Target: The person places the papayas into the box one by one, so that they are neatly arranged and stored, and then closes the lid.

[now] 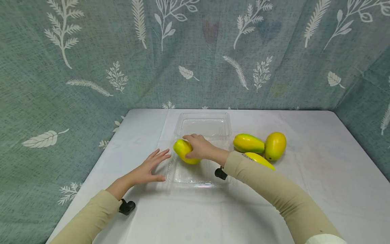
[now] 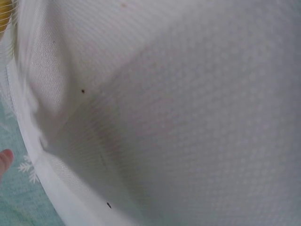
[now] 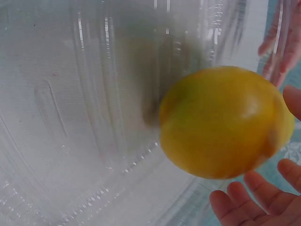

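Note:
A yellow-green mango (image 1: 181, 149) is in my right hand (image 1: 201, 147), low over the left part of a clear plastic clamshell box (image 1: 210, 174). Thumb and fingers sit on either side of the fruit; the right wrist view shows the mango (image 3: 225, 123) large, with the fingertips (image 3: 251, 179) at its edge. My left hand (image 1: 148, 169) is beside the box's left wall, fingers spread and holding nothing. In the left wrist view only a fingertip (image 2: 5, 157) shows at the edge.
Right of the box lie more mangoes: one lengthwise (image 1: 248, 143), one more rounded (image 1: 275, 146), and one partly hidden (image 1: 260, 160) behind my right sleeve. The box's lid (image 1: 203, 127) lies folded back toward the leaf-patterned curtain (image 1: 189, 91). A white cloth covers the table (image 1: 189, 217).

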Demonstrator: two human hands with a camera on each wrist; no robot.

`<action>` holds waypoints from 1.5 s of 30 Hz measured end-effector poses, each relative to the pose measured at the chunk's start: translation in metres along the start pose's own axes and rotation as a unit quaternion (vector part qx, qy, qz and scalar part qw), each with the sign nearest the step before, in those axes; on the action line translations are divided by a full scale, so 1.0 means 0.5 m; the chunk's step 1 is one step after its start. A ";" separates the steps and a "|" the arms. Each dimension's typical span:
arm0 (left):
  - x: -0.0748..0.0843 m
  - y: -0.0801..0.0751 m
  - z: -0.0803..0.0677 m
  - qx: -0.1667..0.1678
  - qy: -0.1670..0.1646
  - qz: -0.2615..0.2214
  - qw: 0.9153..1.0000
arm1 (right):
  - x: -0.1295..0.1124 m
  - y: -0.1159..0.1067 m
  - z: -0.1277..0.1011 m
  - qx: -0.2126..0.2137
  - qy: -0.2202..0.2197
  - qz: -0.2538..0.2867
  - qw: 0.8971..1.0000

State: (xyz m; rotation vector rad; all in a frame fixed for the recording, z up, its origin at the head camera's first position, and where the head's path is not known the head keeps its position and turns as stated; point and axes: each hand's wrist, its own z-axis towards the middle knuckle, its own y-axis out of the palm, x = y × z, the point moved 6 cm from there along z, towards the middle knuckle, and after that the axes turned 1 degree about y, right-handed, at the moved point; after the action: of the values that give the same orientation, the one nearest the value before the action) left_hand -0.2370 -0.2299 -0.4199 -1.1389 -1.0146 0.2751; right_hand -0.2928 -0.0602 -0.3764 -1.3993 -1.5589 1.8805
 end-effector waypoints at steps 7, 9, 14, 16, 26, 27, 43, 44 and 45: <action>-0.001 0.003 0.003 -0.001 -0.006 -0.001 1.000 | 0.007 -0.038 -0.014 0.007 -0.001 0.016 1.000; -0.002 0.004 0.003 0.000 -0.008 -0.006 1.000 | 0.010 -0.052 -0.021 0.012 -0.003 0.020 1.000; -0.003 0.005 0.004 0.006 -0.006 -0.009 1.000 | 0.020 -0.092 -0.048 0.033 -0.013 0.041 0.999; -0.003 0.006 0.004 0.008 -0.002 -0.011 1.000 | 0.027 -0.108 -0.061 0.043 -0.019 0.045 0.998; -0.005 0.010 0.003 0.007 0.007 -0.017 1.000 | 0.094 -0.187 -0.161 0.058 -0.027 0.054 0.996; -0.006 0.010 0.003 0.008 0.004 -0.018 1.000 | 0.102 -0.195 -0.173 0.061 -0.025 0.055 0.996; -0.005 0.007 0.002 0.013 0.001 -0.019 1.000 | 0.219 -0.259 -0.294 0.089 0.024 0.033 0.995; -0.005 0.008 0.002 0.012 0.001 -0.020 1.000 | 0.226 -0.262 -0.300 0.091 0.028 0.032 0.995; -0.005 0.008 0.003 0.011 0.001 -0.021 1.000 | 0.232 -0.266 -0.305 0.093 0.032 0.030 0.995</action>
State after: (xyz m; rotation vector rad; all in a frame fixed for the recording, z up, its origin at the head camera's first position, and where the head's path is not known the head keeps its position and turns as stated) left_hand -0.2381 -0.2288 -0.4244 -1.0973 -1.0294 0.2514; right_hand -0.2639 0.1592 -0.3021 -1.4219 -1.2877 1.9388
